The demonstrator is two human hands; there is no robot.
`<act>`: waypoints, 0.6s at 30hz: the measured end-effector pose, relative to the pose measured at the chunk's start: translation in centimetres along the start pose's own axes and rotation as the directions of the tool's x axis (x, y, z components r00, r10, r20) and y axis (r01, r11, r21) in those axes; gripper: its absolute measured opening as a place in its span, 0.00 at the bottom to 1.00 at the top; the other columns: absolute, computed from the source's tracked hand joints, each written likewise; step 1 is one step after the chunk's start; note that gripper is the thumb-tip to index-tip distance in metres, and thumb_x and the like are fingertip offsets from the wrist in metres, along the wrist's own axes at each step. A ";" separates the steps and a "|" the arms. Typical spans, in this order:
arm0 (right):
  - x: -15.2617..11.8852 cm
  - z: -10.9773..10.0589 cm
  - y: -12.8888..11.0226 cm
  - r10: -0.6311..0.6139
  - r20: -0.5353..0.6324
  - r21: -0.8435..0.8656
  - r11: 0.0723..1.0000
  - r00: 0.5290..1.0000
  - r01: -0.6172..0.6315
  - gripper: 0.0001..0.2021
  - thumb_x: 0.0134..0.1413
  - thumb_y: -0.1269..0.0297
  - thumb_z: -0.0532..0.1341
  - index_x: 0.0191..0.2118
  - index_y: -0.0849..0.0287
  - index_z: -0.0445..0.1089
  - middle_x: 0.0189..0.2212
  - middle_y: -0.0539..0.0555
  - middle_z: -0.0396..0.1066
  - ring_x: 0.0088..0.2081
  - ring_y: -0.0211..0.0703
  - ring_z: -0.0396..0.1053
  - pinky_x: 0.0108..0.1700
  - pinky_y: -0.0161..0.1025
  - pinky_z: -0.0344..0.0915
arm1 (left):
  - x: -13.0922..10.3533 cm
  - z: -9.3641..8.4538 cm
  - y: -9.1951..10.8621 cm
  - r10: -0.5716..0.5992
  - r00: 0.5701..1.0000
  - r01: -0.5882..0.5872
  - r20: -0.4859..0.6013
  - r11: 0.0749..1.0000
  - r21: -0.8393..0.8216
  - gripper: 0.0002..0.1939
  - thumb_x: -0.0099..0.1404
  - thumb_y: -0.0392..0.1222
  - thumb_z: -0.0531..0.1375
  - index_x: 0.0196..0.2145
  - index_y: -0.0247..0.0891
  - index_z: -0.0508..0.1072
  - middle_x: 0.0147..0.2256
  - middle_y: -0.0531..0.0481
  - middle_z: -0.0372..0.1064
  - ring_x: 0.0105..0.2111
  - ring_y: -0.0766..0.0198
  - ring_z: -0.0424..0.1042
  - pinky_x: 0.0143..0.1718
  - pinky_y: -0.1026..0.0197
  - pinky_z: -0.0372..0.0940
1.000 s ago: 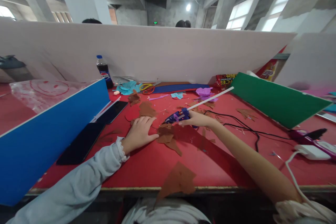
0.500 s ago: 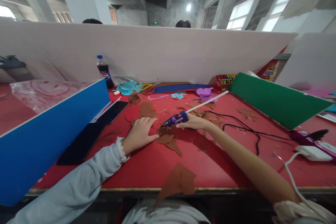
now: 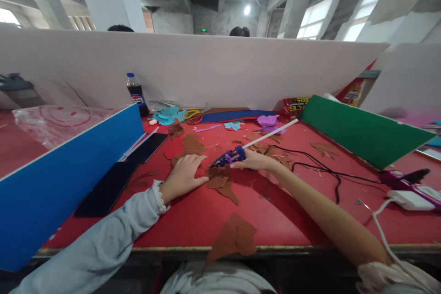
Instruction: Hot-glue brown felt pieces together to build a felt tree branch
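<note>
My right hand [image 3: 255,160] is wrapped round a dark blue hot glue gun [image 3: 230,157]. A long white glue stick [image 3: 270,133] sticks out of its back end. The gun's nozzle points left and down, close above cut brown pieces [image 3: 218,181] of thin sheet material; whether it touches them I cannot tell. My left hand [image 3: 186,173] lies palm down on the table, thumb apart from the fingers, just left of the nozzle. Its fingertips reach another brown piece [image 3: 193,144], and what lies under the palm is hidden. One larger brown piece [image 3: 236,236] hangs over the front edge.
A blue board [image 3: 76,174] stands at left beside dark phones [image 3: 106,188]; a green board [image 3: 365,133] stands at right. Scissors [image 3: 193,115], teal scraps [image 3: 169,115], purple petals [image 3: 268,121] and a cola bottle [image 3: 137,95] lie or stand behind. A black cord [image 3: 320,167] crosses to a power strip [image 3: 406,181].
</note>
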State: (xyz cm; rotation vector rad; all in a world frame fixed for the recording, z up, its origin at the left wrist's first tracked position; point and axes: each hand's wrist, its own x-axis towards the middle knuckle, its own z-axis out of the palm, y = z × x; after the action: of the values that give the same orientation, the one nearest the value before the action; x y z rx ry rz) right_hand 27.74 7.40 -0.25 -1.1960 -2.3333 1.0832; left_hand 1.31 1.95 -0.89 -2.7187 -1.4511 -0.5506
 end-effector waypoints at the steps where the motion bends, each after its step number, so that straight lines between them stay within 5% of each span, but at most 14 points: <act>1: 0.0 0.0 0.1 -0.001 -0.005 -0.003 1.000 1.000 0.001 0.23 0.43 0.44 0.60 0.37 0.59 0.69 0.22 0.48 0.67 0.26 0.38 0.63 0.29 0.34 0.60 | 0.0 0.0 0.0 0.001 1.000 -0.001 0.004 1.000 -0.002 0.28 0.56 0.50 0.59 0.52 0.39 0.60 0.48 0.44 0.63 0.48 0.54 0.61 0.48 0.53 0.56; 18: -0.1 -0.1 -0.3 -0.087 -0.003 0.029 0.996 0.996 0.087 0.22 0.45 0.50 0.61 0.43 0.60 0.69 0.35 0.52 0.72 0.36 0.41 0.67 0.39 0.36 0.64 | 0.0 -0.1 0.1 0.003 1.000 -0.004 0.020 1.000 0.016 0.27 0.57 0.50 0.58 0.51 0.38 0.60 0.47 0.44 0.63 0.48 0.54 0.61 0.48 0.53 0.57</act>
State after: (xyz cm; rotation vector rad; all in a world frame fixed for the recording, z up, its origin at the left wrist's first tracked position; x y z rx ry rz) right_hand 27.70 7.22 0.06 -1.0740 -2.3368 1.0822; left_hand 1.34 1.87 -0.81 -2.7214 -1.4485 -0.5103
